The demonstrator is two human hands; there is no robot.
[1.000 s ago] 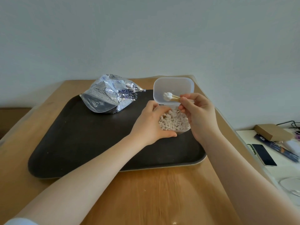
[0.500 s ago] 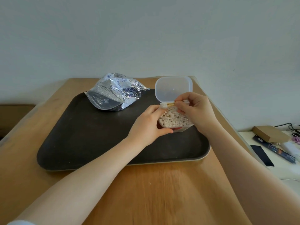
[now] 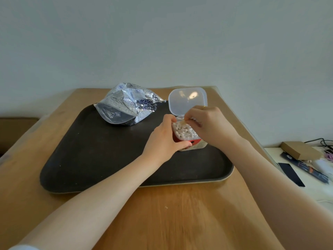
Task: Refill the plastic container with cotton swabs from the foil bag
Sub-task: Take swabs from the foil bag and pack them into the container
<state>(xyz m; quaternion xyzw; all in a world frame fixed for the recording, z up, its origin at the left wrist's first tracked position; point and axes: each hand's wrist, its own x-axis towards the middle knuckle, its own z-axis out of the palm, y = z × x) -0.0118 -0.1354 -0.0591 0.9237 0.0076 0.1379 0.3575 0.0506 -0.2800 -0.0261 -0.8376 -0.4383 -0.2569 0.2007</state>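
Against a plain pale wall, a wooden worktop [image 3: 180,210] carries a dark tray [image 3: 100,159] with a crumpled foil bag [image 3: 126,107] lying at its far side. Near the tray's right side, the left hand [image 3: 164,140] curls round the plastic container [image 3: 195,143], whose lid [image 3: 187,101] stands open above packed cotton swabs [image 3: 183,131]. The right hand [image 3: 209,123] has its fingers [image 3: 189,117] pinched on a few swabs at the container's mouth.

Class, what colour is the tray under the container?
Black, with a pale rim: the tray shows best in the head view, the only one.
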